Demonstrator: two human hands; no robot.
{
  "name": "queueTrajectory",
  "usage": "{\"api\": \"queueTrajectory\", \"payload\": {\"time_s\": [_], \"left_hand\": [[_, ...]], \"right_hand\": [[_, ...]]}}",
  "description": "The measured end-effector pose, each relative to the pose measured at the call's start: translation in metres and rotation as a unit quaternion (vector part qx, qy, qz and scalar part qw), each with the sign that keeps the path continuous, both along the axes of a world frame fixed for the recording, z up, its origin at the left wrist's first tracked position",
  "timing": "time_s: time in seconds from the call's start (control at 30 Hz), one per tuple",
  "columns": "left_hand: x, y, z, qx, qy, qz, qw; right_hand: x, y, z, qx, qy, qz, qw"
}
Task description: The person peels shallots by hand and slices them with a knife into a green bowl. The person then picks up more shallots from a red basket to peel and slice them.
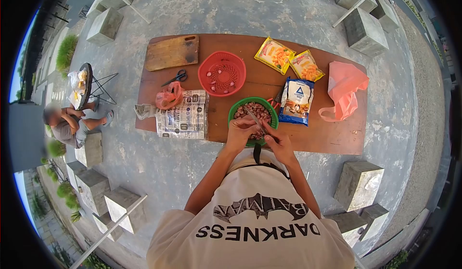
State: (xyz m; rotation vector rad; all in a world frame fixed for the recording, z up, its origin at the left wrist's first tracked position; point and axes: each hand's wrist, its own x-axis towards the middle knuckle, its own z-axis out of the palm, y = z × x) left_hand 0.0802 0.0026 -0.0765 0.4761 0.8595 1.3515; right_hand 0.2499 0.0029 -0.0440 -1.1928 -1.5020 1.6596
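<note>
A green basket (233, 111) at the table's near edge holds many small reddish-brown pieces, perhaps shallots. Over it, my right hand (279, 144) is closed round the handle of a knife (252, 113), whose blade points up and left. My left hand (241, 132) is closed beside the blade, its fingertips pinching something too small to make out. Behind and to the left stands a red basket (222, 62) with several small pinkish bulbs inside. Just right of the green basket lies a blue and white packet (296, 100), and some dark and red handles show between them.
On the brown table (260, 79) lie a cutting board (172, 52), scissors (180, 76), a red plastic bag (169, 96), a printed bag (182, 117), two yellow packets (274, 54) and a pink bag (342, 88). A person (70, 125) sits far left. Concrete blocks stand around.
</note>
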Motion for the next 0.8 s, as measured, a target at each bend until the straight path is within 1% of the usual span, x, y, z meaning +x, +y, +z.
{"api": "queueTrajectory", "payload": {"time_s": [0.07,0.1,0.17,0.2,0.27,0.3,0.37,0.4,0.47,0.6,0.67,0.7,0.77,0.8], "left_hand": [[-0.002,0.001,0.000,0.045,0.040,0.007,0.998],[-0.003,0.001,0.001,0.044,0.038,0.004,0.998],[-0.007,0.002,0.003,0.058,0.145,-0.031,0.987],[-0.008,0.002,0.004,0.058,0.143,-0.034,0.987],[-0.009,0.004,0.005,0.025,0.099,-0.046,0.994],[-0.010,0.005,0.006,0.026,0.098,-0.050,0.994],[-0.012,0.005,0.007,-0.014,0.047,-0.051,0.997],[-0.015,0.005,0.010,-0.015,0.046,-0.054,0.997],[-0.023,0.006,0.017,-0.012,0.056,-0.072,0.996],[-0.033,0.006,0.016,-0.012,0.079,-0.087,0.993],[-0.037,0.006,0.020,-0.007,0.065,-0.086,0.994],[-0.040,0.005,0.020,-0.007,0.064,-0.091,0.994],[-0.045,0.003,0.019,-0.013,0.078,-0.101,0.992],[-0.047,0.002,0.018,-0.013,0.076,-0.103,0.992]], "right_hand": [[-0.004,-0.002,-0.004,0.012,0.009,-0.019,1.000],[-0.005,-0.004,-0.005,0.011,0.007,-0.023,1.000],[-0.005,-0.007,-0.006,-0.134,0.069,-0.045,0.988],[-0.006,-0.009,-0.009,-0.134,0.067,-0.049,0.987],[-0.009,-0.012,-0.015,-0.176,0.202,-0.079,0.960],[-0.010,-0.012,-0.015,-0.175,0.202,-0.083,0.960],[-0.011,-0.012,-0.015,-0.229,0.242,-0.119,0.935],[-0.012,-0.012,-0.013,-0.228,0.242,-0.121,0.935],[-0.015,-0.013,-0.005,-0.230,0.280,-0.137,0.922],[-0.030,-0.019,0.011,-0.188,0.259,-0.132,0.938],[-0.038,-0.023,0.013,-0.148,0.196,-0.105,0.964],[-0.042,-0.025,0.015,-0.147,0.195,-0.111,0.963],[-0.052,-0.028,0.018,-0.128,0.133,-0.109,0.977],[-0.057,-0.029,0.019,-0.128,0.132,-0.112,0.977]]}}
